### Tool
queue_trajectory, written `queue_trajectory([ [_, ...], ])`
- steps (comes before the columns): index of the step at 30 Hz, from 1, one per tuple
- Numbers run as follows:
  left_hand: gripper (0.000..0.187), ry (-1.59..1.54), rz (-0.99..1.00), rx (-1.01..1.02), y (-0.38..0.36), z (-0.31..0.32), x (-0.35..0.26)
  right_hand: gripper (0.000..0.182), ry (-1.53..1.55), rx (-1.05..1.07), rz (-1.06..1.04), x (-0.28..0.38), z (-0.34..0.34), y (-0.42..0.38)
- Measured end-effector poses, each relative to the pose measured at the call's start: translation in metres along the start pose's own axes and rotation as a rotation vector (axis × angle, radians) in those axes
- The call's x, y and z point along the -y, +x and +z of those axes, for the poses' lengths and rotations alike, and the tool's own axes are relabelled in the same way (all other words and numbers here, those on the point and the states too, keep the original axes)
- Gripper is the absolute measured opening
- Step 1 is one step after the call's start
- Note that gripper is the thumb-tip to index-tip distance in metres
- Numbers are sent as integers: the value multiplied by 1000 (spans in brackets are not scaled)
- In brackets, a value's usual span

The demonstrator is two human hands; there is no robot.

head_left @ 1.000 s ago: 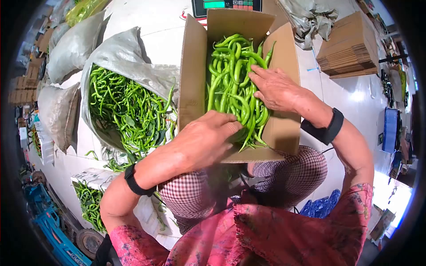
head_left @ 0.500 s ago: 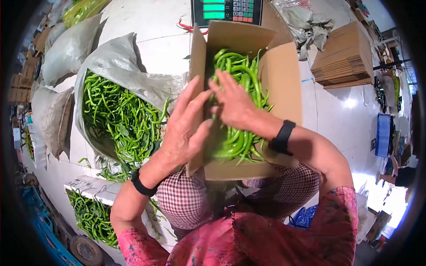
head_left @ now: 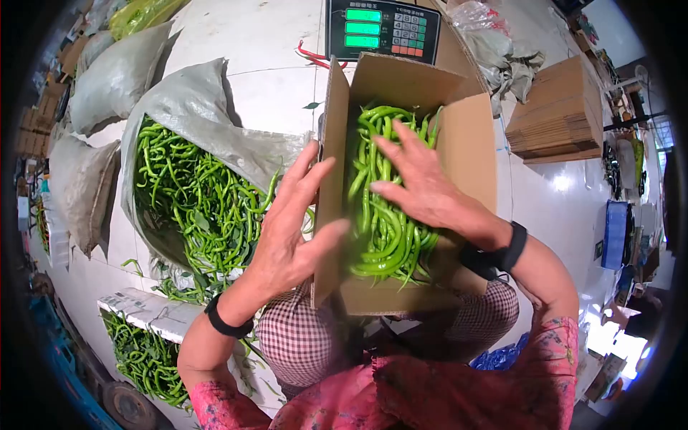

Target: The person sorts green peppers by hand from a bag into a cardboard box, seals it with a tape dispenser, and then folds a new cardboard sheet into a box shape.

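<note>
In front of me stands a cardboard box (head_left: pixel 469 154) with its flaps up, partly filled with long green chili peppers (head_left: pixel 387 244). My right hand (head_left: pixel 423 179) is inside it, fingers spread over the peppers at the right. Along the outside of the box's left wall is my left hand (head_left: pixel 290 233), its fingers stretched out and apart, thumb reaching toward the wall. To the left lies an open white woven sack (head_left: pixel 186 100) with more green chili peppers (head_left: pixel 193 193) heaped in its mouth.
A digital scale (head_left: pixel 380 32) sits behind the box, with red chili peppers (head_left: pixel 312 54) beside it. Closed sacks (head_left: pixel 115 79) line the left side. A foam box (head_left: pixel 154 315) of peppers is lower left; flattened cartons (head_left: pixel 555 107) are stacked at right.
My right hand has moved rightward and lower over the peppers, away from my left hand. The fingers of both hands stay spread. The box and scale appear slightly lower and further right in view.
</note>
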State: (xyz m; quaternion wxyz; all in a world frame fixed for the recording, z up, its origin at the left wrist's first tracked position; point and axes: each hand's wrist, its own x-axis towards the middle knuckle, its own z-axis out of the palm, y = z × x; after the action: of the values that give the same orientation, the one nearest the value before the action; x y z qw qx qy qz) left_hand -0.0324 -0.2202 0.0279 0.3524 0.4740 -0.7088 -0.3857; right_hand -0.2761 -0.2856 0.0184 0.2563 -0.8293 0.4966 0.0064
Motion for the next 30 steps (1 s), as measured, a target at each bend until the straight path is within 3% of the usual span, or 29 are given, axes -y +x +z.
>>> queue_trajectory([
  [3, 64, -62, 24, -36, -1, -5, 2, 70, 13, -198, -96, -12, -27, -8],
  [10, 65, -149, -36, -36, 1, -8, 1, 58, -17, -175, -32, -41, -45, -23],
  [17, 66, -225, -86, -53, 3, -6, 6, 58, -230, -147, -89, -38, -24, -28],
  [30, 66, -219, -55, -123, 6, -8, 14, 56, -236, -147, -61, -30, -46, -43],
])
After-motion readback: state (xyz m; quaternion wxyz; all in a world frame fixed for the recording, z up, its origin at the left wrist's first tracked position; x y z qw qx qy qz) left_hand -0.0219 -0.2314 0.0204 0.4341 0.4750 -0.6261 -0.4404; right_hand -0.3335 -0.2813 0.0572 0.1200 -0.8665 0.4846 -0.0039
